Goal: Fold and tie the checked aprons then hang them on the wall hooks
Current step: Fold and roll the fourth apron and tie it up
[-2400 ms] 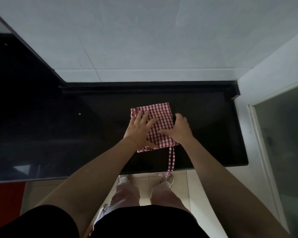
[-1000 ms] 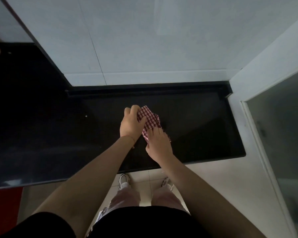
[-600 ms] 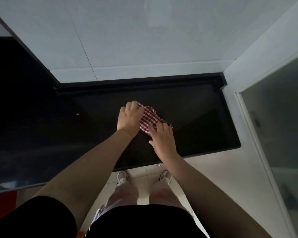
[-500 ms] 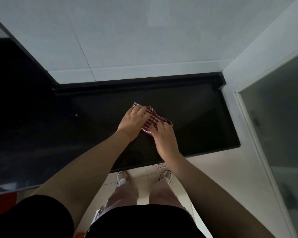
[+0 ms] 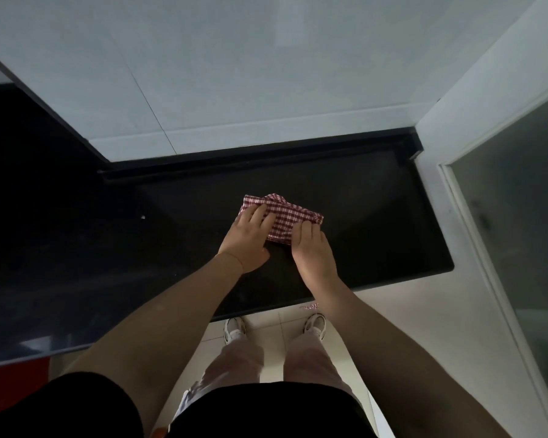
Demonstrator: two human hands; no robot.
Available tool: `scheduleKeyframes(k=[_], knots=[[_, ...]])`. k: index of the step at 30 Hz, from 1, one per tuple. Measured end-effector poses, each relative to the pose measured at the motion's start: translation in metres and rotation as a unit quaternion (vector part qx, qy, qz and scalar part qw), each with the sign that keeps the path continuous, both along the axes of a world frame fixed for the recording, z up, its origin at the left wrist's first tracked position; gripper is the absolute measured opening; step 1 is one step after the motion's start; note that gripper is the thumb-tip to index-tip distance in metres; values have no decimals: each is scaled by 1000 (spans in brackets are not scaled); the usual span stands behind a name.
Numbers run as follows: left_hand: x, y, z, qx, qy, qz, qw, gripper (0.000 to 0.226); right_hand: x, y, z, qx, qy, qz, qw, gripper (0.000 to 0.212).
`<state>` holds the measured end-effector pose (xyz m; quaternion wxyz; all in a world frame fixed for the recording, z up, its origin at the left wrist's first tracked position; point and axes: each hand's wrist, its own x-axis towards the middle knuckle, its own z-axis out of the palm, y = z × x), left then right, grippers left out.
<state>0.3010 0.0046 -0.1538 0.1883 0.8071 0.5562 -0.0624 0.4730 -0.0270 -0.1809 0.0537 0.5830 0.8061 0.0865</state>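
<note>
Hands flat on checked apron (image 5: 283, 218): left hand (image 5: 247, 240), right hand (image 5: 312, 251) pressing, now folded smaller than before on tabletop (image 5: 377, 216); tying next.

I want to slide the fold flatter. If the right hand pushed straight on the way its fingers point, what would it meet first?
The right hand would run further over the checked apron its fingertips already press, then onto bare black counter and probably the raised back edge; depth is unclear.
</note>
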Motion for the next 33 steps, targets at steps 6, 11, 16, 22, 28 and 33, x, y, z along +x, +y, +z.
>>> scheduleKeyframes(k=[6, 11, 16, 22, 28, 33], knots=[[16, 5, -1, 51, 78, -13, 996, 83, 9, 17, 24, -67, 117, -13, 991, 41], [31, 19, 19, 71, 82, -12, 994, 63, 23, 44, 56, -163, 211, -83, 960, 38], [28, 34, 66, 51, 2, -48, 998, 39, 34, 63, 96, -194, 264, -95, 940, 23], [22, 60, 162, -11, -45, 5, 999, 36, 29, 93, 184, -168, 317, -48, 932, 18], [-7, 81, 236, 36, -196, 116, 973, 29, 29, 112, 272, -86, 526, -113, 839, 35], [-27, 83, 279, 12, -345, 190, 919, 22, 34, 120, 327, -85, 570, -102, 811, 25]])
